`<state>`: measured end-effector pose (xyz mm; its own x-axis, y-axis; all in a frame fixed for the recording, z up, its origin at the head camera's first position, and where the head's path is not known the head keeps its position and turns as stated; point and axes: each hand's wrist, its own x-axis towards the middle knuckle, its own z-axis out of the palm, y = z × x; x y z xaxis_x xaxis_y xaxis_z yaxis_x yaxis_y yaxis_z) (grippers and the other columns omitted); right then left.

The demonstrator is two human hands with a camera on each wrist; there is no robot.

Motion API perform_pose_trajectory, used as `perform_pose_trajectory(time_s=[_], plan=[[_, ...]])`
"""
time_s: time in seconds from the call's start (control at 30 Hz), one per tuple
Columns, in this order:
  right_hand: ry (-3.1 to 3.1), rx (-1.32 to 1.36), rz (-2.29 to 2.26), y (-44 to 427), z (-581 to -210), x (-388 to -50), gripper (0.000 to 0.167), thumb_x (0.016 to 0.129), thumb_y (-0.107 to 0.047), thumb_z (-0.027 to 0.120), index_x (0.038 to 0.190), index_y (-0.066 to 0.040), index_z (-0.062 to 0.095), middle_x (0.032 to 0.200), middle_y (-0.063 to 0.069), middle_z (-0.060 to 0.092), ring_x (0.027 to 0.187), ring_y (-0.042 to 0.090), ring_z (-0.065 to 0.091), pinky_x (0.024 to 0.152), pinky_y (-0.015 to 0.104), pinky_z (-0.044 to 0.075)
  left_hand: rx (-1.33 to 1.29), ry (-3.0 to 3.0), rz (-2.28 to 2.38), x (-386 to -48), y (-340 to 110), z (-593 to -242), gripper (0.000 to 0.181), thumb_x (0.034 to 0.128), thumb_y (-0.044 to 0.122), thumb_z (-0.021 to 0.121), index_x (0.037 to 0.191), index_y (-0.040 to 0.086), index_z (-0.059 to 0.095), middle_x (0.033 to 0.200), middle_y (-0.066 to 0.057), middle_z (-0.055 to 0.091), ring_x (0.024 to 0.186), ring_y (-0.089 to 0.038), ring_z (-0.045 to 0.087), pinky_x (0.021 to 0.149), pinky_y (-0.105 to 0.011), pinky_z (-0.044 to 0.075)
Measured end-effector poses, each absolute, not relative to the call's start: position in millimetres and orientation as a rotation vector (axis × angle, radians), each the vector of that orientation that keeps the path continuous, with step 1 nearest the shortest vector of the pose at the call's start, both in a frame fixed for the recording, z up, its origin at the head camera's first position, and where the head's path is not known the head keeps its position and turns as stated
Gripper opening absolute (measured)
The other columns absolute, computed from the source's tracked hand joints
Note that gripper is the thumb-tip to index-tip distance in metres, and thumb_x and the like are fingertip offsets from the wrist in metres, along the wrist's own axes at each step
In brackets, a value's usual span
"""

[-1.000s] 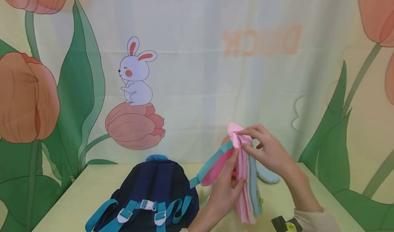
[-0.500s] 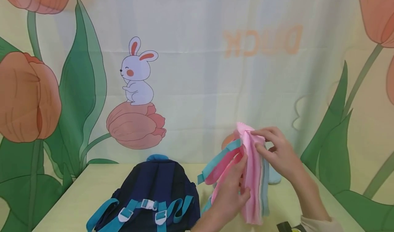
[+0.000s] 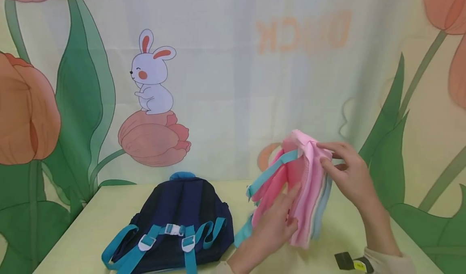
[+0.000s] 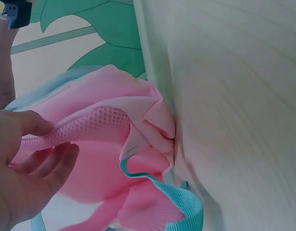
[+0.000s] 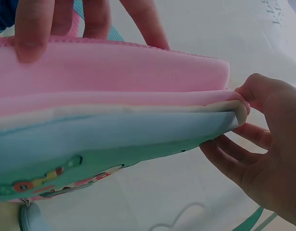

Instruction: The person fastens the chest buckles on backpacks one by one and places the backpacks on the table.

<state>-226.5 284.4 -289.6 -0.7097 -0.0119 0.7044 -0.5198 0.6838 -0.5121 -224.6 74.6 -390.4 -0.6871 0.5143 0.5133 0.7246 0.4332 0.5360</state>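
A small pink backpack (image 3: 303, 185) with turquoise straps stands tilted on the table, its narrow side towards me. My left hand (image 3: 271, 229) holds its back edge; in the left wrist view that hand (image 4: 32, 159) pinches the pink mesh rim between thumb and fingers. At the upper corner, my right hand (image 3: 349, 171) grips the fabric. The right wrist view shows the right hand (image 5: 277, 139) pinching the bag's end, where pink, cream and light blue layers meet. A green printed front (image 5: 114, 163) shows there. A light blue round piece (image 5: 35, 219) hangs near a zip.
Left of my hands, a navy backpack (image 3: 189, 209) lies with its turquoise straps and white buckles upward. Both bags are on a pale yellow table (image 3: 109, 197). Behind it hangs a curtain (image 3: 225, 84) printed with tulips and a rabbit.
The pink backpack has moved right and turned, so more of its back panel and straps shows. Both hands have gone right with it. The head view has shifted slightly; the navy backpack stays put.
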Motion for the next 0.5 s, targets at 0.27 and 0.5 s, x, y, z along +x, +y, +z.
perform_pose_trajectory(time_s=[0.27, 0.5], plan=[[-2.207, 0.333, 0.969, 297.3, -293.4, -215.5, 0.035, 0.095, -0.015, 0.066, 0.130, -0.018, 0.066, 0.125, -0.005, 0.054, 0.101, -0.005, 0.052, 0.075, 0.004, 0.046, -1.102, -2.311, -0.975, -227.1, 73.3, -392.4, 0.090, 0.0860, 0.004, 0.071, 0.158, 0.032, 0.025, 0.133, -0.002, 0.057, 0.094, -0.009, 0.055, 0.065, -0.004, 0.041], [-2.212, 0.268, 1.010, 306.7, -301.6, -210.8, 0.038, 0.095, -0.015, 0.067, 0.133, -0.015, 0.063, 0.122, -0.012, 0.052, 0.102, -0.007, 0.053, 0.077, 0.002, 0.045, -1.132, -2.219, -0.887, -228.0, 68.1, -389.1, 0.084, 0.0849, 0.001, 0.071, 0.156, 0.029, 0.033, 0.148, -0.004, 0.049, 0.094, -0.011, 0.056, 0.068, -0.004, 0.042]])
